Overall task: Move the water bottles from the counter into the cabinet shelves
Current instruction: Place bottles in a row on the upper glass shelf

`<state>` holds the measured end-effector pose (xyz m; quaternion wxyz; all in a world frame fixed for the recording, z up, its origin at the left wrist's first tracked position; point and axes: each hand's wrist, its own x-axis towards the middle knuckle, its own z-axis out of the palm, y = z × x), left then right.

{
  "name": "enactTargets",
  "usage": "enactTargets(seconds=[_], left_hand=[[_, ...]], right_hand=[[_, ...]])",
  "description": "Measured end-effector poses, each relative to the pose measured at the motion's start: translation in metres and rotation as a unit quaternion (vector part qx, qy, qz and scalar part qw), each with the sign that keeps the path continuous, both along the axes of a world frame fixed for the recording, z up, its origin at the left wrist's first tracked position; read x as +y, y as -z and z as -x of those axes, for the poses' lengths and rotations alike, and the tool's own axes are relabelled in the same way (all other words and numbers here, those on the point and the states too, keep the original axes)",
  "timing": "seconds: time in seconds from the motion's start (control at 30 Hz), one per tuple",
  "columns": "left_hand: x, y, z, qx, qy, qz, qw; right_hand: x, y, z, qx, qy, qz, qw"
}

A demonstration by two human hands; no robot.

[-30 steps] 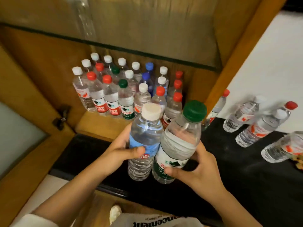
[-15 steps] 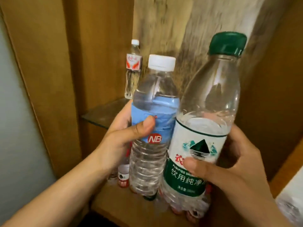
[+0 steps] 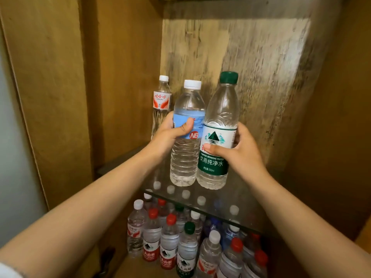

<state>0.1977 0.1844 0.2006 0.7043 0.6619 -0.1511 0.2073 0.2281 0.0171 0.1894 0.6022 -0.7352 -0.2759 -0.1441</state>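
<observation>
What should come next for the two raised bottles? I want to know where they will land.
Probably lower both onto the glass shelf, beside the red-labelled bottle already standing at its back left. The left hand grips the blue-labelled bottle and the right hand grips the green-capped bottle, both upright just above the glass, while the shelf below looks crowded with bottles.

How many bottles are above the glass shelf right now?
3. A white-capped bottle with red label stands at the back left; the left hand holds a blue-labelled bottle, the right hand a green-capped bottle.
</observation>
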Motion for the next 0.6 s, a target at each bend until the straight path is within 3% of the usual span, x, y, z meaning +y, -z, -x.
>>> enactTargets(seconds=[0.33,0.47,0.6], left_hand=[[0.008,-0.002,-0.044,0.011,-0.024,-0.071,0.997],[0.012,0.021,-0.040,0.010,-0.047,-0.175,0.983],[0.011,0.052,-0.035,0.043,-0.142,-0.204,0.968]], right_hand=[[0.017,0.016,-0.052,0.042,0.039,-0.003,0.998],[0.017,0.016,-0.061,0.045,0.012,0.001,0.999],[0.014,0.017,-0.066,0.048,-0.003,0.004,0.999]])
